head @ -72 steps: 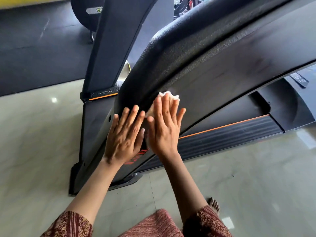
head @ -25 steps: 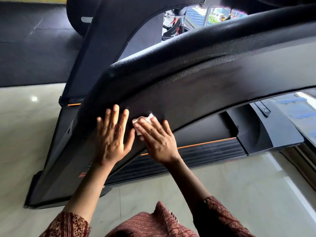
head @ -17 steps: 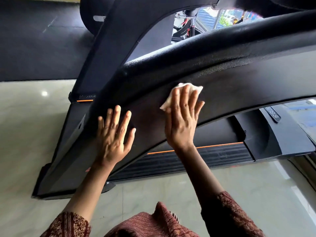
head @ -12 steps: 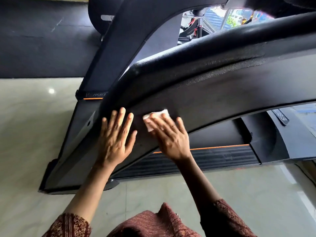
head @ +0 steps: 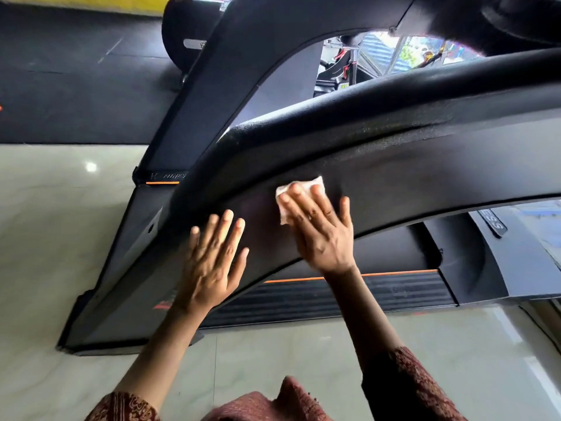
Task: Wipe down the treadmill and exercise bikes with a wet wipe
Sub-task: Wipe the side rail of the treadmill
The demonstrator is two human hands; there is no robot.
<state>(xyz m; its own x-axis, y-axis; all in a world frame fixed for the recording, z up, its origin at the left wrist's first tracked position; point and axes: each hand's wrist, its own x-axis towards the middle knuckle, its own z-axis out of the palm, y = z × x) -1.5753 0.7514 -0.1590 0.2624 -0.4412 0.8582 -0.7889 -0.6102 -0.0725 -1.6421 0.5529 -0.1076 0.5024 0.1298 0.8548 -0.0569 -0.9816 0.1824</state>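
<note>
A black treadmill fills the view; its wide curved side arm runs from lower left to upper right. My right hand lies flat on that arm and presses a white wet wipe against it; the wipe shows above and beside my fingertips. My left hand rests flat on the same arm just to the left, fingers spread, holding nothing. Below the arm are the treadmill's ribbed side rail with an orange stripe and the deck.
A glossy pale tiled floor surrounds the treadmill base. Dark rubber matting lies beyond at the upper left. The far upright rises behind the arm. Other gym equipment shows through the gap at the top. My patterned sleeves are at the bottom edge.
My right hand with the wipe has slid back and forth along the arm, out to the right, back toward my left hand, and now slightly right again. My left hand has stayed flat.
</note>
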